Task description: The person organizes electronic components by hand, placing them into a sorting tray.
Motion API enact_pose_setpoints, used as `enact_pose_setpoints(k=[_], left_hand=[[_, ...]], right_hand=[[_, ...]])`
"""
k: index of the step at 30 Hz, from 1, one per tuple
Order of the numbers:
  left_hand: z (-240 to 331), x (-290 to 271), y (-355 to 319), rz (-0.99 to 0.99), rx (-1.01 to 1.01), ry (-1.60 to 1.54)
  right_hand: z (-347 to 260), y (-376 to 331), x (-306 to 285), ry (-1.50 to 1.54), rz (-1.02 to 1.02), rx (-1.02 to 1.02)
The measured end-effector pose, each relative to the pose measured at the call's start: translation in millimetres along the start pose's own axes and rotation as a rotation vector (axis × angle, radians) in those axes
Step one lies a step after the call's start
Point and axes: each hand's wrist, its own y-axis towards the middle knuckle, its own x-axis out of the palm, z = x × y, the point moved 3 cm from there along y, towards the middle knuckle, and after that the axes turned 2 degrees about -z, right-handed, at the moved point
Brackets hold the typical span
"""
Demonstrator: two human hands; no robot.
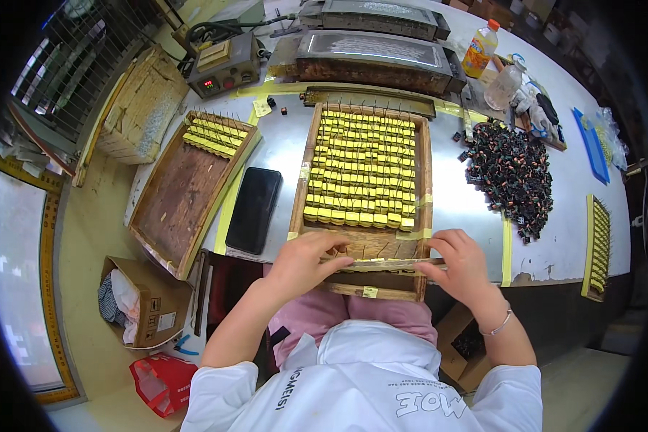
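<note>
Strip (381, 265), thin and pale, held level across the near, empty end of a wooden tray (425, 155) that overhangs the counter (453, 209) edge above the person's lap. Left hand (302, 263) has its fingers pinched together on the strip's left end; right hand (461, 265) has its fingers closed on the right end. Beyond the strip, rows of small yellow components (360, 173) fill most of the tray, the nearest row just ahead of the strip. The step in hand appears to be the seating of a further row; the next move would call for keeping the strip straight and lowering both ends evenly beside the last row. A black phone (253, 209) lies left of the tray, then a second, mostly empty tray (176, 198). A heap of dark components (511, 173) lies to the right.
</note>
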Motion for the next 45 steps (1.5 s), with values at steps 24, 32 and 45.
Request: enact_pose_setpoints(k=[24, 32, 45], left_hand=[[-33.9, 0.0, -20.1, 0.726, -0.195, -0.927], [-52.6, -31.3, -32.0, 0.694, -0.186, -0.877], [-25.3, -24.5, -19.6, 0.056, -0.021, -0.073]], right_hand=[[-39.6, 11.5, 34.6, 0.859, 0.236, 0.211], [-4.5, 2.1, 12.2, 1.463, 0.454, 0.475], [8.8, -12.3, -1.5, 0.417, -0.047, 0.260]])
